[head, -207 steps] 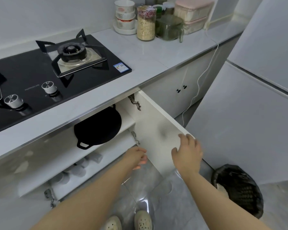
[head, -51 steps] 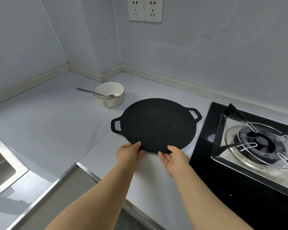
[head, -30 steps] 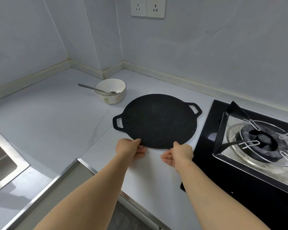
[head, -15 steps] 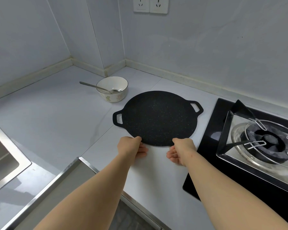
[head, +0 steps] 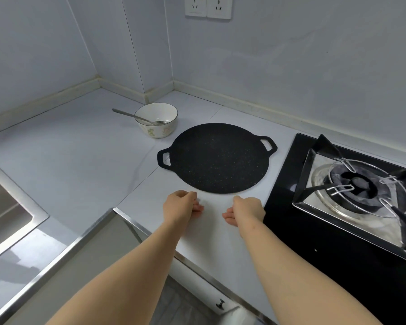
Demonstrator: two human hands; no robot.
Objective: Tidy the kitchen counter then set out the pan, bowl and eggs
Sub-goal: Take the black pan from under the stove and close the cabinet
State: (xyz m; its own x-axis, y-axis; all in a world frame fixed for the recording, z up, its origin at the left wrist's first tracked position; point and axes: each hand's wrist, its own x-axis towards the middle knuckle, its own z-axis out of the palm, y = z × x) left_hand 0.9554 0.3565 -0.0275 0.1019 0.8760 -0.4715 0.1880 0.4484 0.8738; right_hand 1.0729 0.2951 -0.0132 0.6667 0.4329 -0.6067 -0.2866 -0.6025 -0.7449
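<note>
On counter (head: 80,160), pan (head: 217,158) handles left-right.

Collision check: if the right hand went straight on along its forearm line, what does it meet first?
The pan, at its near rim, just ahead of the right hand across a small gap. Hand height is unclear, so it might ride over the rim.

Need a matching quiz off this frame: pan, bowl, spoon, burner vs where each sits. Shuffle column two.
1. pan
2. bowl
3. spoon
4. burner

A. in the bowl, handle sticking out left
B. on the black hob, at the right
C. flat on the counter, next to the hob
D. on the counter, behind and left of the pan

Pairs: 1-C, 2-D, 3-A, 4-B
</note>
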